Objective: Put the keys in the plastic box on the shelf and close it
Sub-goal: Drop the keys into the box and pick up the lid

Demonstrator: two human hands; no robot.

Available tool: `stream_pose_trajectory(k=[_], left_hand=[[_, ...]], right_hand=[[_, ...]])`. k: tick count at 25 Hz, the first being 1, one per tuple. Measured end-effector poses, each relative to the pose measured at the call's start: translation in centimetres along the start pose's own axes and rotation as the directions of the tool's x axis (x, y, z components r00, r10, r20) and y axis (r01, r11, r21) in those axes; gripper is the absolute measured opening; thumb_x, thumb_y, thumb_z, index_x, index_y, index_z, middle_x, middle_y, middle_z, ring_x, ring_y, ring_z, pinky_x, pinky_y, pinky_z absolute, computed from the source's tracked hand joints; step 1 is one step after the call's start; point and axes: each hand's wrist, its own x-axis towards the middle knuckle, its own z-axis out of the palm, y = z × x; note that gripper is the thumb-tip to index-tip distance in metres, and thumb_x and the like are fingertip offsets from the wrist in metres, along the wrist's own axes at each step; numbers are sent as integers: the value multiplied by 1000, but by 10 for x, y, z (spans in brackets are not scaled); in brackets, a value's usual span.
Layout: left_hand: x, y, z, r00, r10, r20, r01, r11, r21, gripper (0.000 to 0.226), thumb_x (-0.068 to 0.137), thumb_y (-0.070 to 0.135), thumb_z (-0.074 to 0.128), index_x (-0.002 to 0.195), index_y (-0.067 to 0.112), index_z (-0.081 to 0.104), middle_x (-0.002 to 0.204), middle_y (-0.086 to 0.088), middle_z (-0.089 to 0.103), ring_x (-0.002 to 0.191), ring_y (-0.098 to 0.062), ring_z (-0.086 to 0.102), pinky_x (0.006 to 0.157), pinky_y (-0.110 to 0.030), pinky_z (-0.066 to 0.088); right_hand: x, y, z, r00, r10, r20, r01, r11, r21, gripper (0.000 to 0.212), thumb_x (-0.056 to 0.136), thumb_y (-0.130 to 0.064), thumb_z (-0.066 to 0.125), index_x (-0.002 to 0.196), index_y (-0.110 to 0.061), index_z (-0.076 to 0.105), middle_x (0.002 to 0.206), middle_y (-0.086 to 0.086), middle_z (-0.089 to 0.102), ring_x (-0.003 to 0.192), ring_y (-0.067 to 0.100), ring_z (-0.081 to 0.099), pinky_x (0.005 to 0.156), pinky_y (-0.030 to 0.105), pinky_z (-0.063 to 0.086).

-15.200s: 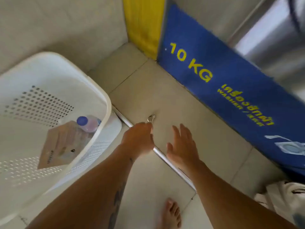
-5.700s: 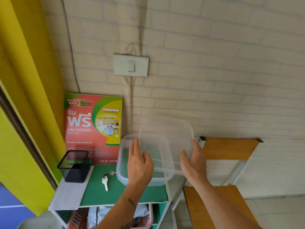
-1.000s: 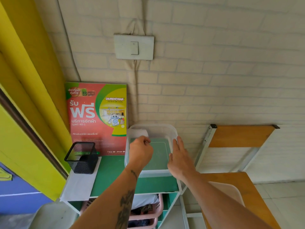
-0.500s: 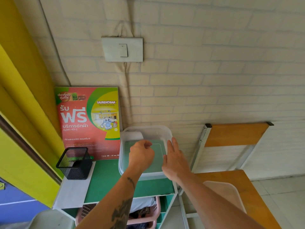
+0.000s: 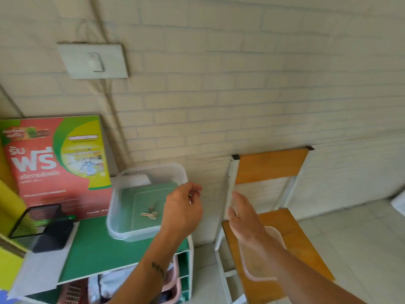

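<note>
The clear plastic box (image 5: 122, 233) stands open on the green shelf top (image 5: 92, 253). The keys (image 5: 150, 212) lie on its bottom. My left hand (image 5: 183, 212) hovers over the box's right rim, fingers loosely curled, holding nothing. My right hand (image 5: 243, 218) is open, off to the right of the box, above the wooden chair. The clear lid (image 5: 260, 270) lies on the chair seat, partly hidden by my right forearm.
A red and green poster (image 5: 57, 163) leans on the brick wall behind the shelf. A black mesh holder (image 5: 41, 227) stands at the shelf's left. The wooden chair (image 5: 306, 244) stands right of the shelf. A wall switch (image 5: 94, 61) is above. Pink baskets (image 5: 173, 279) sit in the lower shelf.
The keys now lie in the box. My left hand has lifted to the box's right rim and my right hand has swung right, toward the chair. The view turned right.
</note>
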Motion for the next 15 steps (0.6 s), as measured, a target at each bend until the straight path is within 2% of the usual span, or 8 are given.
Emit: stream_pose_trajectory(k=[2,4,7,8,10,12,15], left_hand=[[-6,13,38,998,49,41,-49,999,-4,31,84,3,50,94,23,72,87,5,72,76,-11,66,75,-22,50],[-18,24,84,993,41,113,-45,998,33,32,85,4,49,97,23,72,87,8,70,75,-8,65,73,-20,49],[-39,21,150,968,-118,222,94,989,117,29,83,8,49,93,25,70,84,5,68,74,-14,65,73,-26,51],[-45,14,175,947,-202,249,163,972,168,30,81,9,48,95,25,70,89,2,69,80,-20,66,76,-29,52],[-57,-4,216,895,-351,276,258,911,320,42,81,12,44,116,22,64,110,-4,68,97,-27,65,83,-34,53],[-69,-23,250,856,-422,299,253,846,468,53,82,16,44,134,23,48,129,-7,58,108,-30,60,89,-40,52],[-80,-48,292,825,-462,325,178,759,626,50,86,21,44,136,20,41,133,-8,50,113,-30,55,92,-44,49]], right_hand=[[-9,42,-17,997,63,47,-61,997,-41,57,102,-27,36,154,-15,16,162,4,17,146,20,20,118,34,21],[-18,90,-33,986,141,86,-131,985,-108,58,101,-29,36,153,-16,16,162,3,17,146,23,22,117,39,26],[-26,155,-47,958,246,146,-215,957,-195,58,98,-30,39,151,-17,18,158,5,23,140,31,30,109,46,37],[-28,177,-50,947,273,170,-234,948,-217,58,98,-31,39,150,-17,19,157,6,24,138,31,32,107,46,39],[-30,212,-52,926,312,211,-258,934,-248,60,98,-32,39,151,-16,16,157,7,23,136,31,33,107,45,39],[-29,243,-51,912,328,245,-262,928,-266,61,98,-33,39,152,-16,16,156,7,23,136,30,32,107,45,39],[-23,288,-38,888,360,286,-283,918,-278,60,97,-32,41,150,-14,20,153,8,28,135,32,34,107,46,38]])
